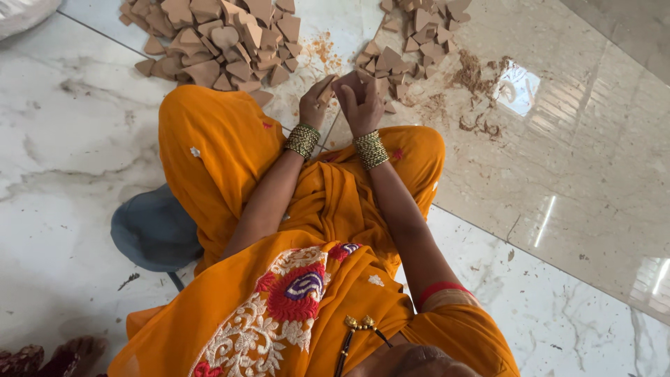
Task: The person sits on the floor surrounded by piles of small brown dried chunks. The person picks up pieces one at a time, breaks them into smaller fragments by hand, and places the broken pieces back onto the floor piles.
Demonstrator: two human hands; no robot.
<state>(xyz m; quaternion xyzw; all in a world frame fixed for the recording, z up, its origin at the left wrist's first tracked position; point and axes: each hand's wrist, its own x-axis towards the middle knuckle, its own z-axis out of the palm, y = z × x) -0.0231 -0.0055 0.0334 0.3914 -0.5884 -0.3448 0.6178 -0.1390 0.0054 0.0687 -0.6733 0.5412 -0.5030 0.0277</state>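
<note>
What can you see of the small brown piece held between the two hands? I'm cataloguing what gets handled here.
The brown piece looks like unglazed clay, dull reddish-brown, matching the shaped pieces heaped on the floor. Its full outline is hidden: the left hand and the right hand close around it from both sides, leaving only its top showing. It is held above the marble floor, in front of the knees, between the two heaps.

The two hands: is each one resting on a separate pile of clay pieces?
No: the left hand and right hand meet together on one small brown piece, between the two piles.
</note>
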